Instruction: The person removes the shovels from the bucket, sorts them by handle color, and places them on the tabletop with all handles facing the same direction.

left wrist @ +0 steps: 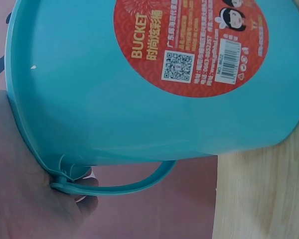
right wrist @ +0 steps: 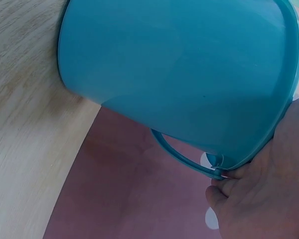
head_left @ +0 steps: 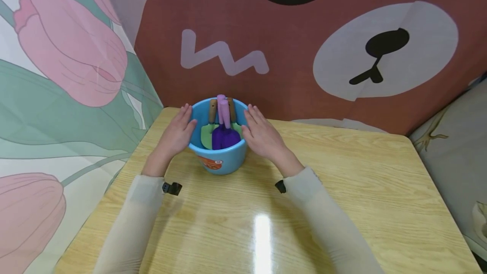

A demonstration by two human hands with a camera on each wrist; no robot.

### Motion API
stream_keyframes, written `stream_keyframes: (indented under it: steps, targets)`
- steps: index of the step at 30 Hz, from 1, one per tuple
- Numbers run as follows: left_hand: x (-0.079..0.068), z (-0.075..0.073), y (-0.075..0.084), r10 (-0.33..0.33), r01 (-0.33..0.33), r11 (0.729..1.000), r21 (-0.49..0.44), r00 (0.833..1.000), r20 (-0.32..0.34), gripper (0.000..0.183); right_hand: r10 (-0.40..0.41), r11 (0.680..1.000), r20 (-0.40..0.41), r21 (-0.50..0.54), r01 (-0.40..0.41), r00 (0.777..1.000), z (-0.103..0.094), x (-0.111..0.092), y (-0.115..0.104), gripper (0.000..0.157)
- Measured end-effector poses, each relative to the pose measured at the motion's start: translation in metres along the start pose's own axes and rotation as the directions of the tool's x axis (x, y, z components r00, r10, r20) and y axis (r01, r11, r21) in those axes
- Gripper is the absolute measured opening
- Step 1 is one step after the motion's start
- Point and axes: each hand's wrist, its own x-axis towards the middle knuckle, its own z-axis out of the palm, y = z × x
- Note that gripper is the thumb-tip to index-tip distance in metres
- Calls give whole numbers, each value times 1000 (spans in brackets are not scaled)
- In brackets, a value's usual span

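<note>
A light-blue bucket [head_left: 224, 162] stands upright near the far edge of the table, a red label [left wrist: 189, 45] on its near side. Inside it lean green toy shovels [head_left: 206, 135] with brown handles and purple toy shovels [head_left: 228, 138] with lilac handles. My left hand [head_left: 176, 131] lies along the bucket's left side with fingers extended, palm at the rim. On the opposite side my right hand [head_left: 263, 133] mirrors it, its thumb at the rim. Both wrist views show the bucket's handle [left wrist: 124, 188] hanging down at the back, fingertips close to its pivots.
The wooden table [head_left: 365, 189] extends in front and to the right. Behind it hangs a brown cloth [head_left: 289, 41] with a cartoon bear face. A tulip-printed cloth [head_left: 76, 50] borders the left side, and grey fabric [head_left: 456, 138] hangs on the right.
</note>
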Motion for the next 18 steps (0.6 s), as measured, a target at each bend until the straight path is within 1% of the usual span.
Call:
stream_keyframes:
  steps: [6,18]
  targets:
    - [-1,2,3,1,-1,1000,5,1000,12,64,4,1000,-4,-4,-4,1000,-1,-3,2,65]
    - [-4,7,10,24,-24,1000,-8,1000,8,64,1,1000,-32,12,-1,999,-2,-15,7,64]
